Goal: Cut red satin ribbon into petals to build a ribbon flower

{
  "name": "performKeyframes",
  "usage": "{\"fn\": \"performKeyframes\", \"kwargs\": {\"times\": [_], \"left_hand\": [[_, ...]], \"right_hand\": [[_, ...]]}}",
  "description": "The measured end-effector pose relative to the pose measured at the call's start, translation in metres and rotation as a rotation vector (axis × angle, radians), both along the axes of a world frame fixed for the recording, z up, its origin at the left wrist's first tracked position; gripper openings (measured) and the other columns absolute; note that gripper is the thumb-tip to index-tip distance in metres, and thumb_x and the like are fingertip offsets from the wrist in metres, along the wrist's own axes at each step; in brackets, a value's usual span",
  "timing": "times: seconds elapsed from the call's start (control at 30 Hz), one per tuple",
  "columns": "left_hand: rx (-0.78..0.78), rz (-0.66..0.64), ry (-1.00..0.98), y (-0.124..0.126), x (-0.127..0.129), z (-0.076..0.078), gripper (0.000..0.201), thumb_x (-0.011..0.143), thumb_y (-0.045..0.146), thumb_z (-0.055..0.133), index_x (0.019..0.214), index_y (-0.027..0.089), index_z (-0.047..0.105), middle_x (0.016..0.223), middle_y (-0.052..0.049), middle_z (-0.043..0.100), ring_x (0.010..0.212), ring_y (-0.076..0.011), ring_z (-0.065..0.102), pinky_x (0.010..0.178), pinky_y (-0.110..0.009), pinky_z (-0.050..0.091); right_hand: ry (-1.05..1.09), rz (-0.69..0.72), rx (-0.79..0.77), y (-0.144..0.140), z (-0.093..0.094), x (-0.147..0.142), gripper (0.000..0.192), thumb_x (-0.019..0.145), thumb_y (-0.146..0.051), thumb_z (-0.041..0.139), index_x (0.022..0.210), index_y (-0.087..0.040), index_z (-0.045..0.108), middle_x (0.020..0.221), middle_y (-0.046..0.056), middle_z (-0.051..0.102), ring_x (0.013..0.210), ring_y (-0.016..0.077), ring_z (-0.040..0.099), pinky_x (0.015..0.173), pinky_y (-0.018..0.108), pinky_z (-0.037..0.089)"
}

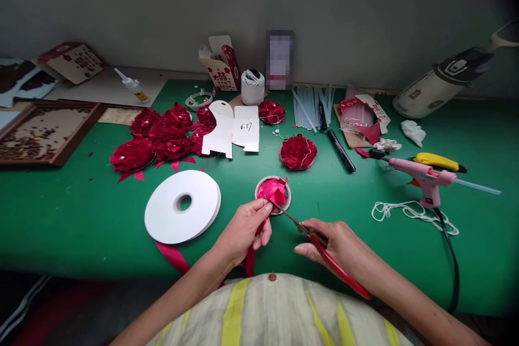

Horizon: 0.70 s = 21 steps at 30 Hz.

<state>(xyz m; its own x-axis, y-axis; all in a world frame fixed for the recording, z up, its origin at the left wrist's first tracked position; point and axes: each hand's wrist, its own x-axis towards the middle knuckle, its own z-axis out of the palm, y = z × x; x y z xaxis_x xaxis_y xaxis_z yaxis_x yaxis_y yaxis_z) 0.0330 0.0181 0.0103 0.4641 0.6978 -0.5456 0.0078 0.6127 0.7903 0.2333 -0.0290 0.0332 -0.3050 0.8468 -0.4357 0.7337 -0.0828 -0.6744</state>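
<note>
Your left hand [243,230] pinches a strip of pink-red satin ribbon [250,259] low over the green bench [81,211]. Your right hand [336,243] grips red-handled scissors [320,248], blades apparently open at the ribbon, just beside the small round pink ribbon flower [273,193].

Dim even light, dark vignetted corners — edges bowed, sharp centre

Two hands [243,230] [330,240], one scissors [320,243], one ribbon spool [182,205], one glue gun [425,178], two markers [340,150].
</note>
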Motion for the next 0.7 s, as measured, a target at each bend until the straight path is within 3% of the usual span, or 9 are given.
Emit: {"fn": "performKeyframes", "kwargs": {"times": [0.3, 0.53, 0.7], "left_hand": [[-0.024, 0.038, 0.011, -0.006, -0.021, 0.006, 0.031, 0.086, 0.04, 0.042, 0.093, 0.014, 0.055, 0.044, 0.004, 0.049, 0.032, -0.0045, 0.027, 0.035, -0.018, 0.016], [-0.025, 0.109, -0.124, -0.017, -0.043, 0.007, 0.018, 0.084, 0.021, 0.043, 0.096, 0.012, 0.053, 0.069, -0.005, 0.06, 0.053, -0.0085, 0.048, 0.046, -0.019, 0.032], [-0.069, -0.06, -0.248, -0.023, -0.027, 0.012, 0.022, 0.086, 0.029, 0.045, 0.099, 0.012, 0.051, 0.083, -0.012, 0.063, 0.061, -0.013, 0.058, 0.055, -0.024, 0.042]], "right_hand": [[-0.033, 0.023, 0.016, 0.004, -0.001, 0.002, 0.042, 0.08, -0.058, 0.048, 0.076, -0.018, 0.06, 0.052, -0.004, 0.042, 0.048, 0.0096, 0.032, 0.047, 0.021, 0.026], [0.092, 0.013, -0.091, 0.0, 0.017, 0.008, 0.039, 0.08, -0.056, 0.049, 0.09, -0.02, 0.058, 0.061, -0.004, 0.046, 0.053, 0.0101, 0.037, 0.05, 0.021, 0.032], [0.28, -0.159, -0.014, 0.002, 0.02, -0.006, 0.036, 0.08, -0.047, 0.055, 0.102, -0.019, 0.053, 0.062, -0.004, 0.047, 0.054, 0.0104, 0.042, 0.05, 0.021, 0.036]]}}
